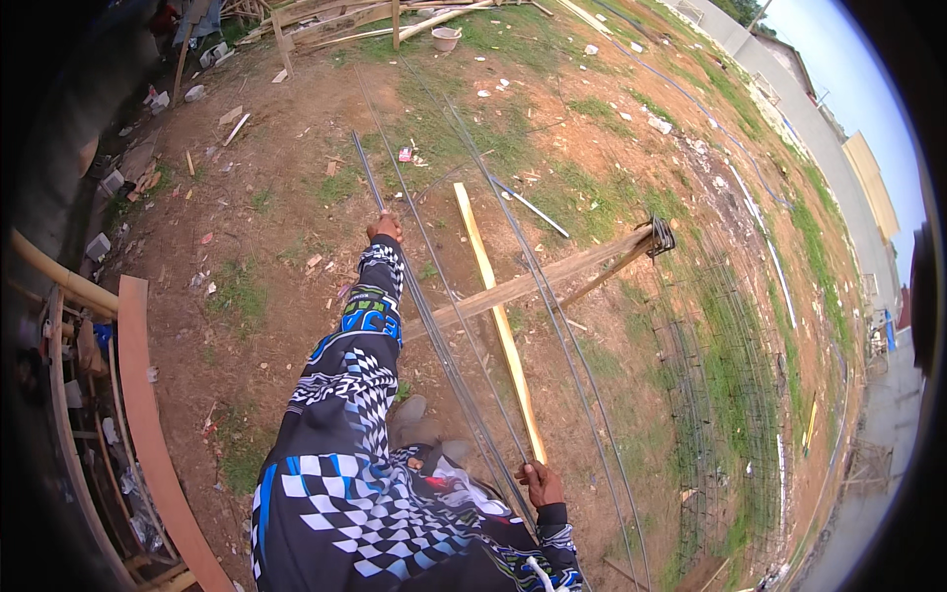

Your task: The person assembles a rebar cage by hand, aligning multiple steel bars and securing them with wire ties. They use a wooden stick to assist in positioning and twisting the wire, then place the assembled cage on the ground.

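Note:
My left hand is stretched far forward and closed around a long thin steel rod. My right hand is close to my body, gripping the near part of the same bundle of rods. Several more steel rods lie alongside, running away over the dirt. The rods cross a pale wooden beam that lies at a slant. A yellowish wooden slat lies beneath them. Both my arms wear chequered black, white and blue sleeves.
Bent steel rings hang on the beam's far end. Steel mesh cages lie on grass at the right. A curved reddish plank and scrap sit at the left. A bucket and timber lie far ahead. A long wall runs along the right.

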A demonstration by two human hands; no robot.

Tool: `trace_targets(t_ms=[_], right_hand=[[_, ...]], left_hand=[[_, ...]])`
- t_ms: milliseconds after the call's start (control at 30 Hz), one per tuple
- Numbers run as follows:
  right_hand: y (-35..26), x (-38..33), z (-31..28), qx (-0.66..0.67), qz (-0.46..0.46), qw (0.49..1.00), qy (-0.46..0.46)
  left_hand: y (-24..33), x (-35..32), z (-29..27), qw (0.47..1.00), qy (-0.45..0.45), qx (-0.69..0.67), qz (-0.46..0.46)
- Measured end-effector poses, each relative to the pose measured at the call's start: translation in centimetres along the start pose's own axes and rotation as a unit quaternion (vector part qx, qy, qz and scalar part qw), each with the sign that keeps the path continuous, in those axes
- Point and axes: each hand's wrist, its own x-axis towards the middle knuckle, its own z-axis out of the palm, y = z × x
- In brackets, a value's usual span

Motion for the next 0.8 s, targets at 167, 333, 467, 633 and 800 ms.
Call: trace_targets(t_ms=[167,333,467,633,800], right_hand=[[9.7,-11.3,-7.4,-0.048,0.136,0.976,-0.161],[6.5,-6.5,-5.7,0.019,0.073,0.997,-0.011],[-4.0,4.3,2.4,0.022,-0.048,0.998,0.018],[-6.9,6.7,5.0,-0.023,-0.006,0.999,0.044],[-6.7,2.7,2.3,0.056,0.052,0.996,-0.041]], left_hand=[[-4.6,0.2,1.0,0.992,0.099,0.08,0.008],[-8.0,-2.6,8.6,0.962,0.218,0.167,-0.007],[-5.0,-4.5,9.1,0.963,0.227,0.141,0.016],[-5.8,-4.8,10.9,0.958,0.242,0.156,0.003],[-5.3,-5.4,10.1,0.97,0.205,0.127,0.014]])
